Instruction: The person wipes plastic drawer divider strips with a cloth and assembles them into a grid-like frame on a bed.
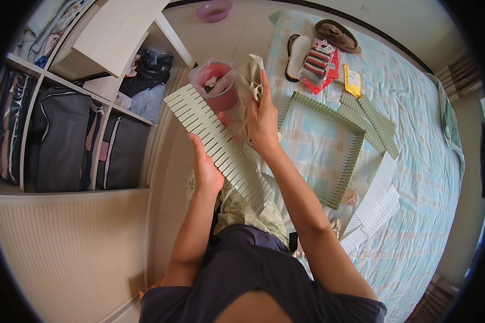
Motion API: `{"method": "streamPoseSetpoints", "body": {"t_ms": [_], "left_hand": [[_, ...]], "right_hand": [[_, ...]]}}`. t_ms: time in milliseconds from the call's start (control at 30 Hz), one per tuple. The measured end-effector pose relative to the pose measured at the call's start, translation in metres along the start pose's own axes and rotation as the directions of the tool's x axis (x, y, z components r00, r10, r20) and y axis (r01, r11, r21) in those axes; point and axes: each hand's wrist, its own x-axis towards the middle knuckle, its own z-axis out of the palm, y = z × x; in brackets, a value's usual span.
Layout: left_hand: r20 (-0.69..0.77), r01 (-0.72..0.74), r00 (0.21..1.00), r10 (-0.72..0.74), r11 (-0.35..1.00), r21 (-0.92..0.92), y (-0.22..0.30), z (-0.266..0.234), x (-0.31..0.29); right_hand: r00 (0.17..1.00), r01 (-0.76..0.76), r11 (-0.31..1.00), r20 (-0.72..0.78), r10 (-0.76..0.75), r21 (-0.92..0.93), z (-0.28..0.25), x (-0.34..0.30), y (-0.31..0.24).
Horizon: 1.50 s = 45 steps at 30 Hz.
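My left hand (206, 169) grips a long pale green slotted drawer divider strip (216, 145), its thumb on the near face and its fingers behind. The strip slants from upper left down toward my lap. In my right hand (263, 124) is a crumpled beige cloth (250, 81), held just right of the strip and partly hidden by my fingers. On the bed to the right, green slotted strips are joined into a rectangular frame (355, 156). Loose green strips (380, 126) lie against its far right corner, and white slotted strips (374, 199) are piled nearer me.
A pink bin (221, 97) with a liner stands on the floor beyond the strip. At left is an open wardrobe (105, 99) with grey storage bags (62, 140). Insoles (298, 56), packets (317, 64) and a brown furry item (337, 35) lie on the bed (415, 177). A pink basin (214, 11) sits far off.
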Motion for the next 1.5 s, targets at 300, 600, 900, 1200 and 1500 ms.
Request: {"method": "streamPoseSetpoints", "body": {"t_ms": [300, 600, 900, 1200, 1500], "left_hand": [[-0.239, 0.256, 0.953, -0.186, 0.916, 0.309, -0.021, 0.019, -0.020], [0.019, 0.173, 0.982, -0.189, 0.932, 0.320, -0.024, 0.000, -0.024], [-0.010, 0.180, 0.977, -0.214, 0.793, 0.582, -0.006, 0.012, -0.028], [0.087, 0.355, 0.905, -0.416, 0.853, 0.383, 0.006, -0.007, -0.024], [0.092, 0.224, 0.933, -0.347, 0.763, 0.607, 0.010, 0.008, -0.028]], "right_hand": [[0.949, 0.309, 0.891, 0.041, -0.314, -0.334, 0.036, -0.016, 0.019], [0.988, -0.151, 0.986, -0.029, 0.149, -0.065, -0.007, 0.018, 0.009], [0.870, 0.493, 0.763, 0.243, -0.429, -0.419, 0.003, 0.013, 0.001], [0.977, -0.212, 0.855, 0.123, 0.175, 0.473, -0.029, 0.051, 0.002], [0.882, 0.467, 0.780, 0.156, -0.445, -0.416, -0.012, 0.019, 0.013]]}}
